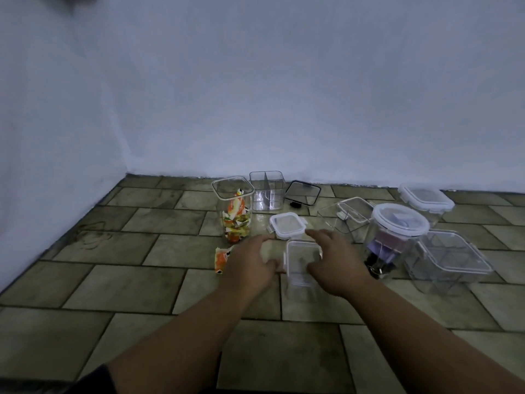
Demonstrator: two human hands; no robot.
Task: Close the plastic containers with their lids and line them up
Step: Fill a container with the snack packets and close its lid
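A small clear container (300,260) stands on the tiled floor between my hands. My left hand (250,263) is at its left side and my right hand (333,261) rests on its right side, fingers spread; whether either grips it is unclear. Just behind lies a small white-rimmed clip lid (287,225). A tall open jar with orange and yellow sachets (234,214) stands at left, a divided clear box (267,190) behind it, and a black-rimmed lid (302,193) leans beside that.
To the right stand a round jar with white lid (397,234), an open clear container on its side (346,216), a large lidded clear box (451,260) and a white-lidded box (426,199). A loose sachet (221,258) lies on the floor. The wall runs close behind.
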